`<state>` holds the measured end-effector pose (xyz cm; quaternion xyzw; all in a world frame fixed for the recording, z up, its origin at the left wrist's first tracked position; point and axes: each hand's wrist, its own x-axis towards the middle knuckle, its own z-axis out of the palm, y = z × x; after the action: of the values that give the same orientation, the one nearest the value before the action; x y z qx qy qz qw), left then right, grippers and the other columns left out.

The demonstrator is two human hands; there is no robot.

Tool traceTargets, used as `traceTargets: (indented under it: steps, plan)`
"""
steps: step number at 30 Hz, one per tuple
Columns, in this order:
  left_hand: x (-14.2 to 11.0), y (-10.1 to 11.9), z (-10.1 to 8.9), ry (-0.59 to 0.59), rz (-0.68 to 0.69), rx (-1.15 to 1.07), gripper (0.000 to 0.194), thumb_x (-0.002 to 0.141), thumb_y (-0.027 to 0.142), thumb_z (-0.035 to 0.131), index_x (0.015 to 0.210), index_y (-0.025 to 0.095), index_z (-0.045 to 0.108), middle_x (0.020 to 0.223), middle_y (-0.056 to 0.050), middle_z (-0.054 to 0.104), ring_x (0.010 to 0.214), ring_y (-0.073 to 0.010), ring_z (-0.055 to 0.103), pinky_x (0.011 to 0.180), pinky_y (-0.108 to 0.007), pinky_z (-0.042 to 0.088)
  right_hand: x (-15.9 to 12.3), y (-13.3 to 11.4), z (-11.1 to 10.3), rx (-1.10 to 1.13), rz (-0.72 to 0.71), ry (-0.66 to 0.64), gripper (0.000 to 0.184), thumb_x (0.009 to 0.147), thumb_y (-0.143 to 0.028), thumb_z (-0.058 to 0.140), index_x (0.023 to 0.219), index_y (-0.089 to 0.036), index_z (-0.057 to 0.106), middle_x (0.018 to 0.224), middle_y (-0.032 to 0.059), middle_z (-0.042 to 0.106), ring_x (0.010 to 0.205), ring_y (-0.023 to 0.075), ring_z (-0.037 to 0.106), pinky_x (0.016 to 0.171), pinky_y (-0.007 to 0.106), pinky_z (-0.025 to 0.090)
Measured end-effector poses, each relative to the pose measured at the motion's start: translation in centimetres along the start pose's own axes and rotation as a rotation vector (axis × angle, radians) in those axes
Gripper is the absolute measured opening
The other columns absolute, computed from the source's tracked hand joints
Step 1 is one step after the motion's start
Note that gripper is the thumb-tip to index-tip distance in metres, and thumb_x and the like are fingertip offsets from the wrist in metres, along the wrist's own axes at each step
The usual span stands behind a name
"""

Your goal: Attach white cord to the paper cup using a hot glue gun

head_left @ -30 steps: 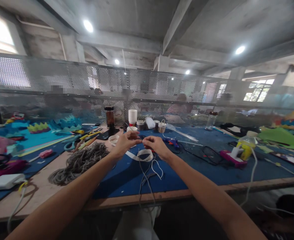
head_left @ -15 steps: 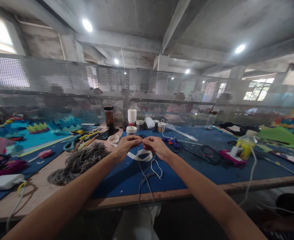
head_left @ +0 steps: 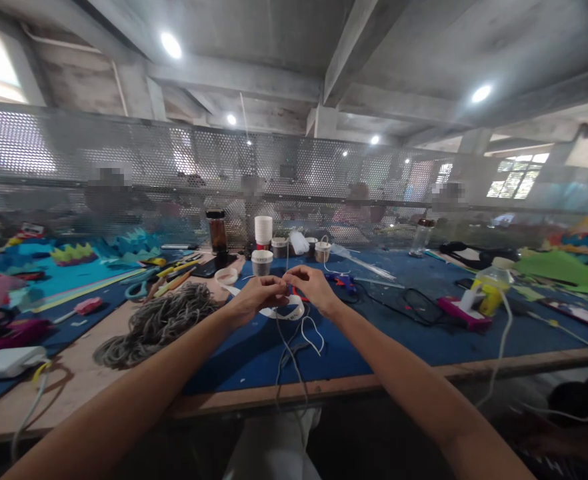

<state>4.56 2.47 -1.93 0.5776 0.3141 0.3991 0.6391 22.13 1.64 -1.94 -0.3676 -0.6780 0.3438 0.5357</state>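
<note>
Close together over the blue mat, my two hands pinch a thin grey cord. My left hand has its thumb and fingers pressed together on it, while a length hangs below over the table edge. My right hand pinches beside the left fingertips, and a short piece of cord sticks up there. The fingertips partly hide where the cord is gripped. Under the hands lies a white printed tape loop. A white string curls on the mat. Left of my left forearm lies a heap of grey cords.
Paper cups, a dark bottle and a phone stand or lie behind the hands. A blue glue gun lies right, near a yellow-liquid bottle. Scissors lie left. A perforated metal screen closes the back.
My right hand has risen slightly and its fingers have shifted over the left fingertips. The cord's short upper piece now shows above them. The camera view has shifted a little.
</note>
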Motion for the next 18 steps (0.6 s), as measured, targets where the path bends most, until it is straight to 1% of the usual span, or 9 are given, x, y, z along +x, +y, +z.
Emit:
traceTargets:
  steps: [3,5,7,9,13,18]
  plan:
    - [0.12,-0.16,-0.25,-0.036,-0.014,-0.083,0.020,0.068,0.028,0.081,0.074,0.013,0.070,0.071,-0.002,0.068,0.067,-0.0124,0.067,0.085,-0.031,0.055,0.18,0.24,-0.09,0.009,-0.008,0.037,0.023,0.076,-0.039,0.070,0.083,-0.017,0.068,0.078,0.0012,0.067,0.072,0.0146,0.059,0.072,0.027,0.047]
    - [0.22,-0.25,-0.44,-0.054,-0.029,-0.137,0.018,0.066,0.022,0.083,0.078,0.013,0.072,0.080,-0.005,0.072,0.073,-0.0129,0.068,0.089,-0.030,0.054,0.27,0.29,-0.25,0.011,-0.016,0.064,0.022,0.076,-0.039,0.070,0.082,-0.017,0.068,0.078,0.0006,0.066,0.073,0.0143,0.059,0.072,0.027,0.047]
    - [0.29,-0.29,-0.58,-0.065,-0.051,-0.177,0.021,0.064,0.016,0.084,0.082,0.014,0.074,0.085,-0.006,0.074,0.078,-0.0139,0.069,0.090,-0.029,0.054,0.30,0.31,-0.37,0.018,-0.015,0.081,0.022,0.077,-0.039,0.069,0.082,-0.017,0.067,0.078,0.0005,0.066,0.073,0.0143,0.058,0.072,0.026,0.046]
    - [0.29,-0.28,-0.63,-0.065,-0.077,-0.194,0.024,0.064,0.014,0.084,0.085,0.014,0.074,0.086,-0.007,0.075,0.080,-0.0150,0.070,0.089,-0.029,0.055,0.30,0.33,-0.41,0.015,-0.020,0.083,0.022,0.077,-0.039,0.069,0.082,-0.017,0.068,0.078,0.0009,0.066,0.073,0.0142,0.058,0.071,0.026,0.046]
    - [0.19,-0.20,-0.56,-0.037,-0.093,-0.203,0.024,0.062,0.015,0.085,0.083,0.013,0.074,0.080,-0.006,0.075,0.076,-0.0159,0.071,0.085,-0.030,0.057,0.26,0.29,-0.36,-0.010,-0.033,0.060,0.023,0.079,-0.039,0.067,0.085,-0.017,0.068,0.080,0.0016,0.067,0.074,0.0141,0.059,0.072,0.026,0.046]
    - [0.33,-0.27,-0.57,0.063,-0.028,-0.170,0.025,0.059,0.017,0.086,0.080,0.012,0.074,0.077,-0.006,0.075,0.072,-0.0158,0.071,0.083,-0.030,0.056,0.32,0.11,-0.57,-0.050,-0.041,0.016,0.025,0.082,-0.040,0.064,0.087,-0.016,0.070,0.079,0.0024,0.068,0.073,0.0147,0.060,0.071,0.026,0.046]
